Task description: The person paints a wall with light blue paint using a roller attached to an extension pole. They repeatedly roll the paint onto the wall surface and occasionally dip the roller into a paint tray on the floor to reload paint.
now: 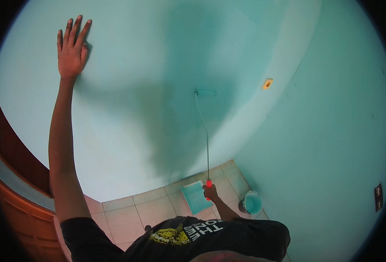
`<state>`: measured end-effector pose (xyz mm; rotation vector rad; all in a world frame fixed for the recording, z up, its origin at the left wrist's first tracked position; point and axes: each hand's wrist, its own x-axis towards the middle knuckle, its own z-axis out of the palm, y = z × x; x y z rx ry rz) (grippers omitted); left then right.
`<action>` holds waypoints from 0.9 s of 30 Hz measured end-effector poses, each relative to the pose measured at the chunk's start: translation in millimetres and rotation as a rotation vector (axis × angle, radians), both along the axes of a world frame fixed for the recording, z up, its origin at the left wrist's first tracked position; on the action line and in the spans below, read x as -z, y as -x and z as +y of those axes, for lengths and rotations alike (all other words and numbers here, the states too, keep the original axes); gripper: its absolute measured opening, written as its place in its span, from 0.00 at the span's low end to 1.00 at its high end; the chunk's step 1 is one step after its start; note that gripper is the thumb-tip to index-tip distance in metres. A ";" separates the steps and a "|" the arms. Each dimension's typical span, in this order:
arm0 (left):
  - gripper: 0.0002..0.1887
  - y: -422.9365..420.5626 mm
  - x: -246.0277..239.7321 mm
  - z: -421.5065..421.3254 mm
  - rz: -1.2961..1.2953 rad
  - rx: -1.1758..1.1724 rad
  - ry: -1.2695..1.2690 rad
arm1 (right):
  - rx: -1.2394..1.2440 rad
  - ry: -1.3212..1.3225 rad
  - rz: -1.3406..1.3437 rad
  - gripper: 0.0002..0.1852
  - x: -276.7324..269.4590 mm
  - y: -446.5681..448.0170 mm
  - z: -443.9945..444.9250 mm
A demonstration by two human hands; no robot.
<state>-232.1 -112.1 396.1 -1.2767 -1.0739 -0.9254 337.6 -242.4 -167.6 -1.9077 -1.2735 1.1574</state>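
Observation:
My left hand (71,54) is raised at the upper left, its fingers spread and resting against the painted wall (114,131). It holds nothing. Low in the middle, my right hand (211,191) is closed around the red handle of a long-framed paint roller (207,144). The roller's sleeve (206,93), coated in turquoise paint, lies against the wall. Around it, a deeper turquoise area covers part of the paler wall, partly darkened by my shadow. Below my right hand, a paint tray (194,198) with turquoise paint sits on the tiled floor.
A bucket (252,203) of turquoise paint stands right of the tray, near the adjoining wall (327,147). A yellowish power socket (267,84) is set in the wall right of the roller. At the left are a brown wooden door (29,216) and dark frame. Pale tiles (121,222) cover the floor.

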 end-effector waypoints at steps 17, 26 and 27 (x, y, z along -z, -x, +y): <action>0.36 -12.9 -2.9 3.9 0.004 0.062 -0.036 | -0.013 -0.736 -0.580 0.15 30.2 -4.1 62.4; 0.32 -3.7 2.5 -4.7 0.063 0.027 -0.057 | -0.038 -0.545 0.039 0.16 -120.6 48.3 107.2; 0.32 -2.6 3.2 -5.2 0.070 0.033 -0.057 | 0.030 -0.376 0.187 0.16 -158.7 53.5 128.0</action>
